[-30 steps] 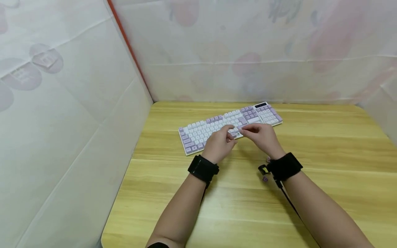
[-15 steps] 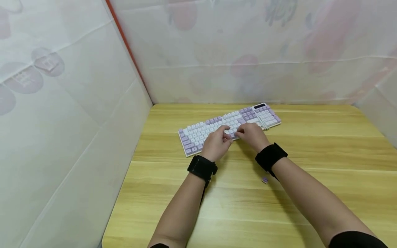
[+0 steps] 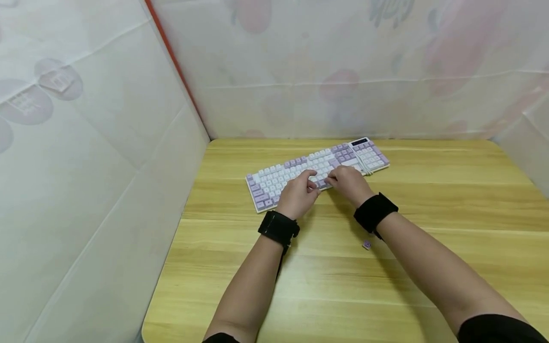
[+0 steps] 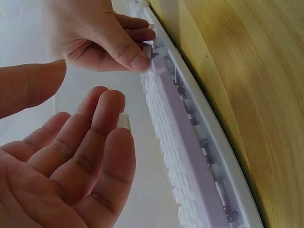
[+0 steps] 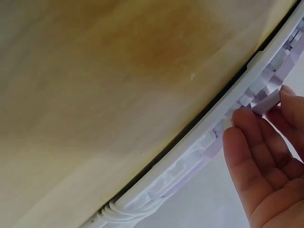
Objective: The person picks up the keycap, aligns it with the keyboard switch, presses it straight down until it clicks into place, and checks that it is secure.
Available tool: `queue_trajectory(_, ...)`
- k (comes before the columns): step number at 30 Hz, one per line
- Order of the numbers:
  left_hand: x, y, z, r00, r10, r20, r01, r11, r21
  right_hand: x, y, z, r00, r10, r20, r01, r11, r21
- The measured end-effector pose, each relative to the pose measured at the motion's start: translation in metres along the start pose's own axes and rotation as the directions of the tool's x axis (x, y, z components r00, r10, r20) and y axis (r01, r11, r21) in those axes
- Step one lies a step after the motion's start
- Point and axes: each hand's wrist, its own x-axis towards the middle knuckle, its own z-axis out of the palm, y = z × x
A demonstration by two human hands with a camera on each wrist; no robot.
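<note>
A white and lilac keyboard (image 3: 279,183) lies at a slant on the wooden table. At its near edge, my right hand (image 3: 349,183) pinches a lilac keycap (image 5: 267,102) between thumb and fingers, right at the front row of keys. Whether the keycap is fully seated cannot be told. My left hand (image 3: 297,194) is held over the keyboard's near edge, just left of the right one. Its thumb stands apart from loosely bent fingers (image 4: 116,161), and nothing shows in its grasp. A loose purple keycap (image 3: 366,245) lies on the table below the right wrist.
A pale cable (image 3: 361,159) is wrapped around the keyboard near its number pad. Printed white cloth walls (image 3: 274,109) enclose the table (image 3: 231,267) at the back and left. Both wrists wear black straps (image 3: 279,227).
My right hand has come left and settled at the keyboard's near edge, beside the left hand. The left hand has barely moved. The loose keycap stays in place.
</note>
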Motion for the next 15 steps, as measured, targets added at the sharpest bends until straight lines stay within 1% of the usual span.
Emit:
queue_trajectory(5,0.0,0.0,0.0,1.0,-0.007,0.006,0.007,1.0,0.0,0.0,0.001,-0.003,1.0,0.0,0.03,-0.001,0.999,0.037)
queue_trajectory(9,0.002,0.0,0.001,1.0,0.001,0.014,-0.001,1.0,0.01,0.001,0.004,-0.007,0.996,0.051,0.075,-0.057,0.996,0.076)
queue_trajectory(12,0.003,0.0,0.002,1.0,-0.004,0.023,0.004,1.0,0.009,0.001,0.005,-0.009,0.99,0.088,0.112,-0.097,0.992,0.083)
queue_trajectory(15,0.004,0.001,0.004,0.999,-0.01,0.032,0.01,1.0,0.006,0.001,0.005,-0.011,0.987,0.09,0.135,-0.102,0.991,0.085)
